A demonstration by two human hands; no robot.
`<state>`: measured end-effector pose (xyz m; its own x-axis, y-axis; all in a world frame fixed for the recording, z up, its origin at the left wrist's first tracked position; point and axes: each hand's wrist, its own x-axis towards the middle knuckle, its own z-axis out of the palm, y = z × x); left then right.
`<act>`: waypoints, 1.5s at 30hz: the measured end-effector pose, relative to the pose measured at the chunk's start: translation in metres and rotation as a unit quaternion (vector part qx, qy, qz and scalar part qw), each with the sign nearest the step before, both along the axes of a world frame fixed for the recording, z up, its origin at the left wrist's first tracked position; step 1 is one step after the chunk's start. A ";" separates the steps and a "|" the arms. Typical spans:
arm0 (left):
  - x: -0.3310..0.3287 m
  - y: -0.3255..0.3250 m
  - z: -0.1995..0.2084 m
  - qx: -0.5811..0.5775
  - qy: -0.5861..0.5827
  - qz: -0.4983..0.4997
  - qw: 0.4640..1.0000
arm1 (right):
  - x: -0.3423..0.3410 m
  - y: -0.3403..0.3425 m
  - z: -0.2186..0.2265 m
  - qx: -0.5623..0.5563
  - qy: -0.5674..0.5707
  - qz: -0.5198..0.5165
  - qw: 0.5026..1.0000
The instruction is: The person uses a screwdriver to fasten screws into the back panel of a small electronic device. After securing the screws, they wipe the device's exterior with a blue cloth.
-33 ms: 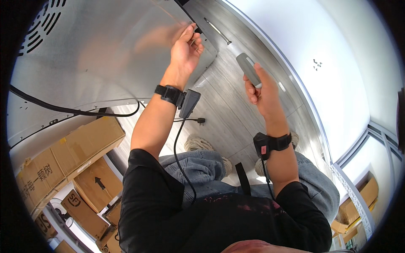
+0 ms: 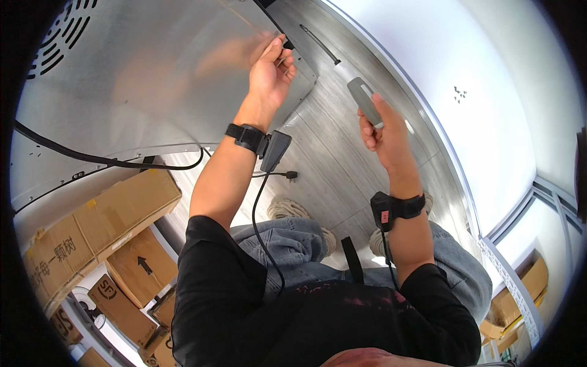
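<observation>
L hand [image 2: 269,82] curled at metal panel [image 2: 153,110] edge, can't tell if gripping; R hand [image 2: 390,134] clamped on screwdriver [image 2: 361,95], tip free: careless swing cd scratch panel.

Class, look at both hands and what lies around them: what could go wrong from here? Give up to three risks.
1. The left hand is at the edge of the metal panel; if that edge is sharp, it might scratch the skin.
2. The right hand grips the screwdriver near its rear end, so a bump might knock it loose.
3. The plug lies near a shoe, where a foot might step on it.
</observation>
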<state>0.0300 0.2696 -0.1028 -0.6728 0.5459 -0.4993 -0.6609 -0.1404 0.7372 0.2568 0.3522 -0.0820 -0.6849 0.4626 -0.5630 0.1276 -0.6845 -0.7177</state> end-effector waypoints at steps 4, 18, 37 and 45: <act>0.002 -0.002 -0.001 0.002 0.012 0.001 1.000 | 0.010 0.011 -0.007 0.054 0.024 0.006 0.998; 0.082 0.077 -0.030 -0.126 0.188 -0.249 0.942 | 0.086 0.053 -0.025 0.110 0.084 -0.155 0.978; 0.228 0.241 -0.130 -0.048 0.716 -0.330 0.613 | 0.189 0.021 -0.083 0.067 -0.099 -0.436 0.892; 0.217 0.238 -0.129 -0.047 0.736 -0.319 0.596 | 0.174 0.025 -0.088 0.094 -0.096 -0.379 0.916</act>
<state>0.2471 0.5074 -0.2320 -0.0907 0.9409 0.3262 0.8134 -0.1190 0.5694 0.4303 0.3769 -0.1703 -0.0247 0.8648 -0.5014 -0.1977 -0.4959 -0.8456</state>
